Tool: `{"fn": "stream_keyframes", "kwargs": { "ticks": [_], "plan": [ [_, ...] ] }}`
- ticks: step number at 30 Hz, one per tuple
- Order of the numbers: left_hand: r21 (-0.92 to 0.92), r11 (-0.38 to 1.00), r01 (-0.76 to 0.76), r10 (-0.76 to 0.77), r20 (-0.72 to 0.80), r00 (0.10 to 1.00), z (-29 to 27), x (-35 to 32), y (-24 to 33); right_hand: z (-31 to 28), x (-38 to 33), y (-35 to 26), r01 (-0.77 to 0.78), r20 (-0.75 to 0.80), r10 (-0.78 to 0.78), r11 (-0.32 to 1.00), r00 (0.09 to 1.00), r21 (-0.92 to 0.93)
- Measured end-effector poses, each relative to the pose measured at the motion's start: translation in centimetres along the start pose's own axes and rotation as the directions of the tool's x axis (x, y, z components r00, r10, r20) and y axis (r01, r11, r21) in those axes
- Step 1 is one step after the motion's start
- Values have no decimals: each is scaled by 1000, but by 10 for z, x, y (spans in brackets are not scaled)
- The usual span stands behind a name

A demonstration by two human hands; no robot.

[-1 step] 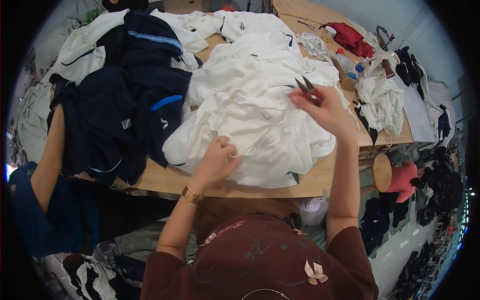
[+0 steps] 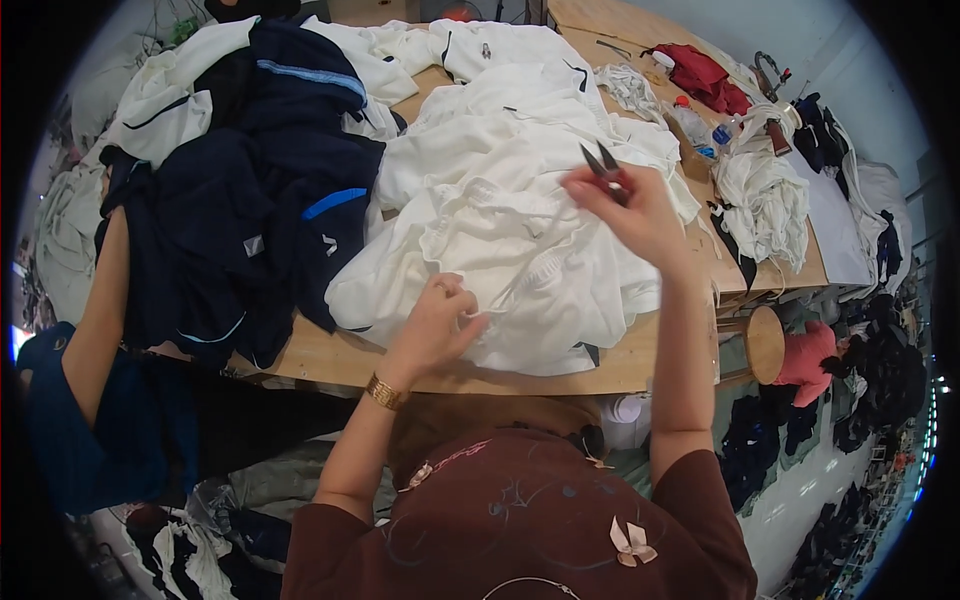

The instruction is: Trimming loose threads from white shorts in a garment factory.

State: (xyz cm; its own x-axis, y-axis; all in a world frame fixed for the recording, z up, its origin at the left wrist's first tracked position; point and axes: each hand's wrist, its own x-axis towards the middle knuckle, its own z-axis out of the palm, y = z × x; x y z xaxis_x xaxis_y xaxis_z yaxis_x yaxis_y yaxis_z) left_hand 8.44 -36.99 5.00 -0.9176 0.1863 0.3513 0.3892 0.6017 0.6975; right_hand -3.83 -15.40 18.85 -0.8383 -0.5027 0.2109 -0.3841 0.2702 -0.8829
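Observation:
A white garment (image 2: pixel 500 240) with a gathered elastic waistband lies crumpled on the wooden table in front of me. My left hand (image 2: pixel 435 325), a gold watch at its wrist, is curled at the garment's near edge and pinches the fabric there. Above the far right part of the cloth, my right hand (image 2: pixel 635 210) is closed around thread snips (image 2: pixel 607 172) with dark pointed blades and red on the grip. Their tips point up and away, slightly apart. Whether its fingertips also pinch a thread or a bit of cloth is not clear.
Navy garments (image 2: pixel 240 200) with blue trim pile up on the left, where a co-worker's arm (image 2: pixel 100 300) reaches in. More white clothing (image 2: pixel 500 50) lies behind. To the right are white cloth strips (image 2: pixel 760 190), a bottle (image 2: pixel 690 118), red cloth (image 2: pixel 700 78) and a round stool (image 2: pixel 765 345).
My right hand has shifted a little left with the snips, whose blades now point more upright. The left hand and the garment look nearly the same.

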Motion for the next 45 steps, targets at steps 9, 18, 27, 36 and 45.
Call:
{"fn": "stream_keyframes", "kwargs": {
  "ticks": [9,18,27,36,45],
  "plan": [
    [40,999,-14,12,42,999,0,-18,21,67,6,79,-75,213,134,961,968,-265],
    [186,981,-56,51,36,998,-4,-8,23,14,-43,85,-172,89,310,719,946,-674],
    [151,986,70,-54,-105,993,24,72,-7,24,-59,85,-179,8,220,815,975,-551],
    [358,911,-206,123,239,963,55,64,4,23,-72,104,-233,-131,199,905,971,-356],
    [352,920,-174,266,-230,936,51,109,-35,29,-65,112,-215,-182,163,924,970,-316]
  ]
}}
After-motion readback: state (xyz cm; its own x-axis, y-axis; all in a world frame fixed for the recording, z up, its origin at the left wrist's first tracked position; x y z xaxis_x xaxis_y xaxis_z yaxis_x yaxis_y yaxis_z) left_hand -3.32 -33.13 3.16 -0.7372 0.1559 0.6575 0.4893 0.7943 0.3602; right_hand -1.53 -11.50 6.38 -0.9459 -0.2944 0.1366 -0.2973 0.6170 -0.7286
